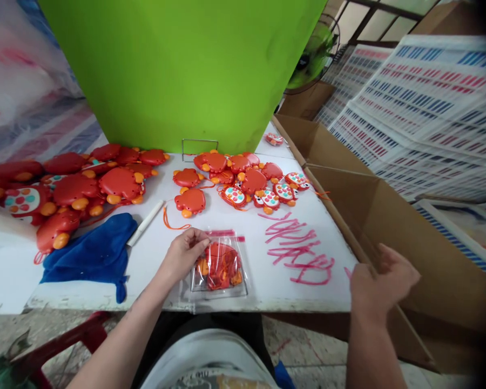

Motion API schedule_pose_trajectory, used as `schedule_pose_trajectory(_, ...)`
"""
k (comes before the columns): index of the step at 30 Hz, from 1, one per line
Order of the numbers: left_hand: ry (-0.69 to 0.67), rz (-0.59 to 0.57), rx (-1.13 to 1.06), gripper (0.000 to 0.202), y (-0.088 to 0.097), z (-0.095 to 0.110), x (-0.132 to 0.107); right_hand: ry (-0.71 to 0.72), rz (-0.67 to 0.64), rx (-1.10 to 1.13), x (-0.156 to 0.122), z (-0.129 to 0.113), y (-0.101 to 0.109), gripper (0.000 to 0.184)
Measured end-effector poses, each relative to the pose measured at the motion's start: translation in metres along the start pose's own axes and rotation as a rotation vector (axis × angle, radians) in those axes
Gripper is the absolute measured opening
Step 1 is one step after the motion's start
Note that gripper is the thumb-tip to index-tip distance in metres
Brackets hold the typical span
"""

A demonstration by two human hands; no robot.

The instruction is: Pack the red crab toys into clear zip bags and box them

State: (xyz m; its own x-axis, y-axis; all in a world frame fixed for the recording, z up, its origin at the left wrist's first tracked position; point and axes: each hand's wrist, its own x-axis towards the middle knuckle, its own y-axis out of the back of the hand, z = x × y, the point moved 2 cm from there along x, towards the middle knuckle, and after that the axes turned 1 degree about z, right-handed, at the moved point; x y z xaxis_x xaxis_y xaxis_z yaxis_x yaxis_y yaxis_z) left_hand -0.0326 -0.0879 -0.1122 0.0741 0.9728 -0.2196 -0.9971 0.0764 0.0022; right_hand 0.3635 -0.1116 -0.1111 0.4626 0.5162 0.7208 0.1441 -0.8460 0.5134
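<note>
A clear zip bag (pixel 243 283) with a red strip along its top lies near the table's front edge. Inside it are a red and orange plastic toy and orange cord. The fingers of my left hand (pixel 186 251) are pinched on the bag's upper left edge. Off to the right, over the near wall of a cardboard box (pixel 392 227), is my right hand (pixel 383 278). It is blurred, its fingers loosely apart, and I see nothing in it. Just beyond the bag lie several loose red toys (pixel 190 201) with orange feet and cords, some showing white spotted faces.
More red toys (pixel 76 189) are heaped at left, beside a blue cloth (pixel 91 254) and a white marker (pixel 146 222). A tall green panel (pixel 186 70) stands behind. Pink scribbles mark the white table (pixel 263 292). Printed sheets (pixel 421 102) and a fan (pixel 314 56) are beyond the box.
</note>
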Motion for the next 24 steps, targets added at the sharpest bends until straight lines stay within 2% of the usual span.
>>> schedule_pose_trajectory(2,0.019,-0.019,-0.06,0.028,-0.003,0.002,-0.002,-0.029,0.037,0.077,0.003,-0.021,-0.002,0.052)
schedule_pose_trajectory(4,0.028,-0.045,-0.127,0.03,-0.006,0.005,-0.006,0.0,-0.073,0.164,-0.002,-0.05,-0.01,0.038)
schedule_pose_trajectory(6,0.028,-0.067,-0.174,0.032,-0.009,0.011,-0.011,0.067,-0.321,0.298,-0.017,-0.083,-0.021,0.028)
schedule_pose_trajectory(8,0.024,-0.091,-0.195,0.034,-0.011,0.017,-0.015,0.096,-0.622,0.433,-0.037,-0.116,-0.032,0.028)
schedule_pose_trajectory(10,0.024,-0.115,-0.208,0.035,-0.012,0.022,-0.019,0.022,-0.869,0.593,-0.058,-0.141,-0.04,0.029)
schedule_pose_trajectory(12,0.023,-0.132,-0.221,0.035,-0.011,0.024,-0.02,-0.096,-1.018,0.734,-0.072,-0.158,-0.045,0.028)
schedule_pose_trajectory(15,0.016,-0.108,-0.147,0.034,-0.006,0.021,-0.019,-0.224,-1.083,0.848,-0.077,-0.165,-0.048,0.023)
schedule_pose_trajectory(18,0.029,-0.081,-0.085,0.035,0.0,0.013,-0.016,-0.335,-1.081,0.921,-0.074,-0.159,-0.048,0.017)
schedule_pose_trajectory(22,0.12,-0.196,-0.163,0.04,0.001,0.007,-0.016,-0.471,-1.063,1.048,-0.072,-0.146,-0.047,0.02)
schedule_pose_trajectory(24,0.152,-0.259,-0.185,0.037,0.001,0.009,-0.018,-0.512,-1.044,1.082,-0.072,-0.141,-0.046,0.016)
